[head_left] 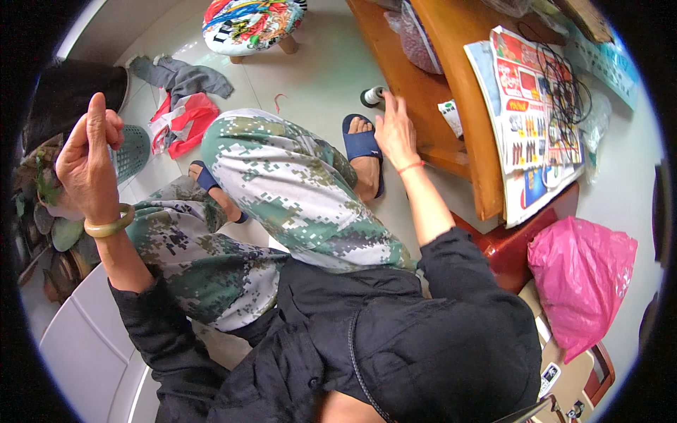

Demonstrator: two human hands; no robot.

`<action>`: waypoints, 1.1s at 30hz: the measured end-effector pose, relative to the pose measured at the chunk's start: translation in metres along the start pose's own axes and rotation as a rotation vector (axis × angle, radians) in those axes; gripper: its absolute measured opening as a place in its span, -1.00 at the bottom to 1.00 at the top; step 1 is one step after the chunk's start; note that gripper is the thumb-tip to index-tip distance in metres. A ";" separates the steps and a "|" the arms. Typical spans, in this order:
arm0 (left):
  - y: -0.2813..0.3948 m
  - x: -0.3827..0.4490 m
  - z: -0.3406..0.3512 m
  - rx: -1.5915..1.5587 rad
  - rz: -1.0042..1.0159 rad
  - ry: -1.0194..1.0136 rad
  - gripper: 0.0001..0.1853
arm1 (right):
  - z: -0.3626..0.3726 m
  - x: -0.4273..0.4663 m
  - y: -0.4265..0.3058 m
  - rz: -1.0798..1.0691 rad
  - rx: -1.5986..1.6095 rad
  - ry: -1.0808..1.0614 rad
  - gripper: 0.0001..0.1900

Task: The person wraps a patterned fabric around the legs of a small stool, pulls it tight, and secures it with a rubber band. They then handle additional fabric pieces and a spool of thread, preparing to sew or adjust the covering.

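Observation:
My left hand [92, 156] is raised at the left, thumb up and the other fingers curled in; whether something small is pinched there I cannot tell. A green bangle [110, 224] circles that wrist. My right hand [395, 129] reaches down beside the wooden cabinet, its fingertips at a spool of thread [373, 97] on the tiled floor. Whether the fingers touch or grip the spool is unclear. Left of it, a short red strand [278, 102] lies on the floor. Grey cloth [185, 74] and a red and white cloth [188, 124] lie in a heap farther left.
A stool with a patterned cover [254, 24] stands ahead. On the right are the wooden cabinet [460, 106], printed papers [521, 127] with a tangled black cord [563, 79], and a pink plastic bag [582, 280]. A green plastic basket [132, 153] stands behind my left hand.

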State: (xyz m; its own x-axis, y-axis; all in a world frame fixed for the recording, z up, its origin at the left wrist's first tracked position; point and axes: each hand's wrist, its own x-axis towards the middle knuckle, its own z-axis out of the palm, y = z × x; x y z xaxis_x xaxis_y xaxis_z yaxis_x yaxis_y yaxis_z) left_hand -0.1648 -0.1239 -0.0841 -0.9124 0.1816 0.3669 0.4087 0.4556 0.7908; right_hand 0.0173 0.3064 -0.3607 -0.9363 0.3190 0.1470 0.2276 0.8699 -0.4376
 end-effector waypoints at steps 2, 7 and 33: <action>0.001 0.000 0.003 0.028 0.006 -0.001 -0.76 | 0.016 0.032 -0.002 -0.072 -0.120 -0.053 -0.51; -0.002 -0.004 0.002 0.021 -0.032 -0.019 -0.69 | 0.051 0.071 0.014 -0.027 -0.362 -0.340 -0.64; 0.083 -0.027 0.128 0.673 0.694 -0.323 -0.19 | -0.138 0.103 -0.181 0.028 1.127 -0.479 -0.53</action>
State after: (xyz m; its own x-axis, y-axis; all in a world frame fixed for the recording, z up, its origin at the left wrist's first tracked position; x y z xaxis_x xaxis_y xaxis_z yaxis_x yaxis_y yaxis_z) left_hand -0.1096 0.0207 -0.0916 -0.4828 0.7731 0.4113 0.8427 0.5380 -0.0220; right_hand -0.0837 0.2335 -0.1440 -0.9927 -0.0457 -0.1117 0.1129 -0.0231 -0.9933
